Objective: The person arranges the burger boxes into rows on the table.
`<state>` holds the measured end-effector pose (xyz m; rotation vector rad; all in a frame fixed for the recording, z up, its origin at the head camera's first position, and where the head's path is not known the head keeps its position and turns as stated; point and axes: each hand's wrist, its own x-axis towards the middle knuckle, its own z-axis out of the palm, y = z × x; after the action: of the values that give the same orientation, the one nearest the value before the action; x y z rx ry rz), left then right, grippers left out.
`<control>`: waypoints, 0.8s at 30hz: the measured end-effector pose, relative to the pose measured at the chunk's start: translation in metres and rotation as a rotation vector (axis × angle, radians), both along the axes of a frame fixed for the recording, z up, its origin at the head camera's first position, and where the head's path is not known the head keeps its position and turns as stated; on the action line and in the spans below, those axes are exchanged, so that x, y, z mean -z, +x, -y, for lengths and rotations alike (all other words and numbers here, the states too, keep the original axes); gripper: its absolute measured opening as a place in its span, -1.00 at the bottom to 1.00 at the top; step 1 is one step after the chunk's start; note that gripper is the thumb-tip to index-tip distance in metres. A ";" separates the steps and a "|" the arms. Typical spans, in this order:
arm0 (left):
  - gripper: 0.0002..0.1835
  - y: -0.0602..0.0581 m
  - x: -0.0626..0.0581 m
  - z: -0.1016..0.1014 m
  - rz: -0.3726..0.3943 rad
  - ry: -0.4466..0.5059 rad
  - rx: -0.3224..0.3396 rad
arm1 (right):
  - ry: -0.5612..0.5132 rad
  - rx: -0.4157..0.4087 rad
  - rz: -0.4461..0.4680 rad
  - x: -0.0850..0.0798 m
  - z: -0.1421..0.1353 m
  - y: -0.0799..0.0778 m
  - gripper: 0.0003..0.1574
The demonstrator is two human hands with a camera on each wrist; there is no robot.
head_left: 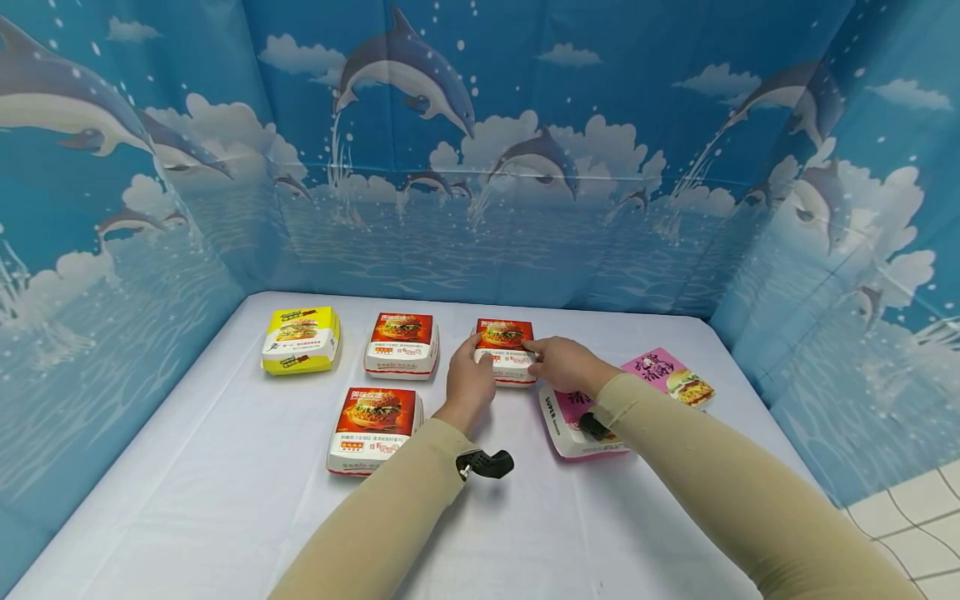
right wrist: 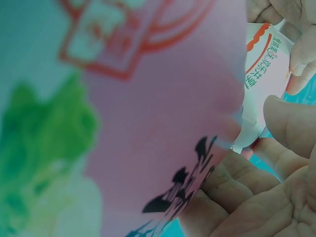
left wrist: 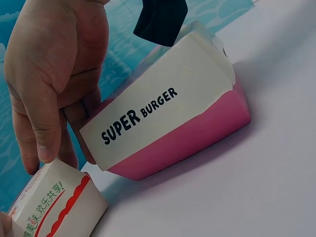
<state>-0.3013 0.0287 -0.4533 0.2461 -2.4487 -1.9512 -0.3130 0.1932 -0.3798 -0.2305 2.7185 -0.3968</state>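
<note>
In the head view a red-and-white burger box (head_left: 504, 360) with a burger picture is between both hands at the back of the table. My left hand (head_left: 471, 382) holds its left side, and my right hand (head_left: 567, 365) grips the right side. The left wrist view shows the right hand (left wrist: 57, 74) with fingertips at the box's edge (left wrist: 69, 202). A pink-and-white "SUPER BURGER" box (head_left: 564, 429) lies under the right forearm, partly hidden. In the right wrist view a pink printed surface (right wrist: 158, 113) hides much of the scene.
On the left stand a yellow-and-white burger box (head_left: 300, 340) and two red-and-white ones, one at the back (head_left: 402, 346) and one nearer (head_left: 375, 429). Another pink box (head_left: 667, 377) is at the right. Dolphin-print curtains (head_left: 525, 242) enclose the white table (head_left: 187, 492).
</note>
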 end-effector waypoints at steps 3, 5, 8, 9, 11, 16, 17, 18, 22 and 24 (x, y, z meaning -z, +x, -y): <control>-0.44 -0.001 0.000 0.000 0.001 -0.002 -0.003 | -0.003 0.005 0.006 -0.001 0.000 0.000 -0.18; -0.44 -0.002 0.001 -0.001 0.005 -0.003 -0.006 | -0.009 0.008 0.011 -0.001 0.000 0.000 -0.17; -0.44 -0.003 0.001 -0.001 0.010 -0.003 -0.010 | -0.011 0.002 0.011 -0.002 -0.001 0.001 -0.16; -0.44 -0.003 0.000 -0.001 0.015 -0.003 -0.012 | -0.008 -0.003 0.009 -0.002 -0.001 0.001 -0.15; -0.44 -0.002 -0.001 0.000 0.013 -0.002 -0.013 | 0.001 -0.019 -0.005 -0.004 -0.002 0.003 -0.15; -0.44 0.003 -0.007 0.000 -0.017 0.012 -0.016 | -0.001 -0.043 -0.050 -0.011 -0.007 0.006 -0.15; -0.43 0.004 -0.008 0.000 -0.022 0.009 -0.019 | 0.000 -0.045 -0.056 -0.014 -0.009 0.006 -0.15; -0.43 0.005 -0.009 0.000 -0.029 0.002 -0.019 | -0.003 -0.046 -0.058 -0.015 -0.011 0.006 -0.15; -0.42 0.008 -0.011 -0.002 -0.060 -0.058 -0.025 | -0.049 -0.022 -0.037 -0.024 -0.019 0.008 -0.16; -0.41 0.012 -0.014 -0.004 -0.091 -0.090 -0.024 | -0.071 -0.012 -0.035 -0.031 -0.025 0.012 -0.17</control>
<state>-0.2891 0.0332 -0.4395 0.1809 -2.4557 -1.7959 -0.3014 0.2179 -0.3493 -0.2750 2.7387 -0.4907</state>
